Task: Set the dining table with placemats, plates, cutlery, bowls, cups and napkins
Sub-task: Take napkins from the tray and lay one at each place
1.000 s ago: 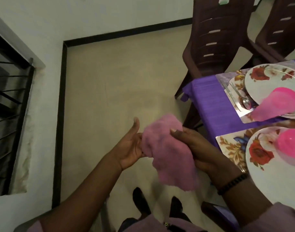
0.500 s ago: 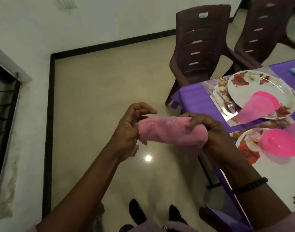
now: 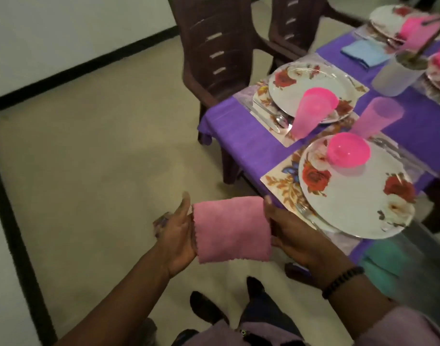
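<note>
Two hands hold a folded pink napkin (image 3: 231, 228) flat between them at lower centre of the frame, above the floor and just off the worktop (image 3: 241, 131) edge. My left hand (image 3: 176, 236) presses its open palm against the napkin's left side, fingers straight; my right hand (image 3: 291, 233) cradles the right side, thumb up, though I cannot tell how its fingers lie beneath. Right of it sits a floral plate (image 3: 351, 196) carrying a pink bowl (image 3: 348, 149), on a placemat (image 3: 279, 182).
</note>
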